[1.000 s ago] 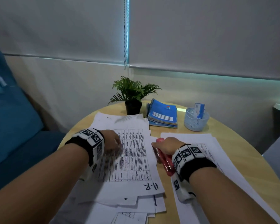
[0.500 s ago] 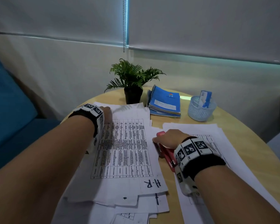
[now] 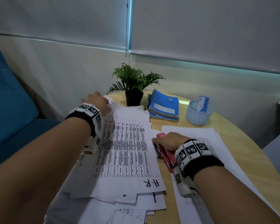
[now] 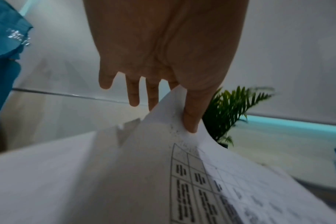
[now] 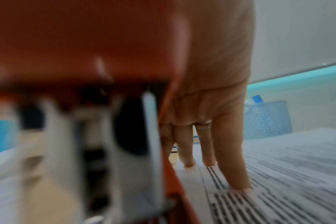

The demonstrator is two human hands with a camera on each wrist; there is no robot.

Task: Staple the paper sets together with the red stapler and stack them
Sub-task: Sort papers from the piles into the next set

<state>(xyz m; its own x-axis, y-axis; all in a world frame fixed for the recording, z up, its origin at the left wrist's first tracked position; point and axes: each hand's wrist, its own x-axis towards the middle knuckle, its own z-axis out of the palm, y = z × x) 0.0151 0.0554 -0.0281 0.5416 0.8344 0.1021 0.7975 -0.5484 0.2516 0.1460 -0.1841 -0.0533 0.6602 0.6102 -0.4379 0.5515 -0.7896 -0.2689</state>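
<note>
A printed paper set (image 3: 124,151) marked "H-R" tops a loose pile on the left of the round wooden table (image 3: 236,143). My left hand (image 3: 97,101) is at its far left corner. In the left wrist view the thumb (image 4: 192,121) and a finger behind pinch that corner of the paper set (image 4: 182,181) and lift it off the table. My right hand (image 3: 170,140) grips the red stapler (image 3: 166,156) from above, beside the set's right edge. Close up, the stapler (image 5: 86,53) is a blur, and the fingers (image 5: 232,151) reach down onto a second white stack (image 3: 200,135).
A potted fern (image 3: 133,81) stands at the table's far edge, just right of my left hand. Blue spiral notebooks (image 3: 164,105) and a pale blue mesh cup (image 3: 198,114) sit behind the stapler. A blue seat (image 3: 10,110) is off to the left.
My left hand has slid from the sheet's left middle up to its far corner and taken hold of it. The right hand stays on the stapler.
</note>
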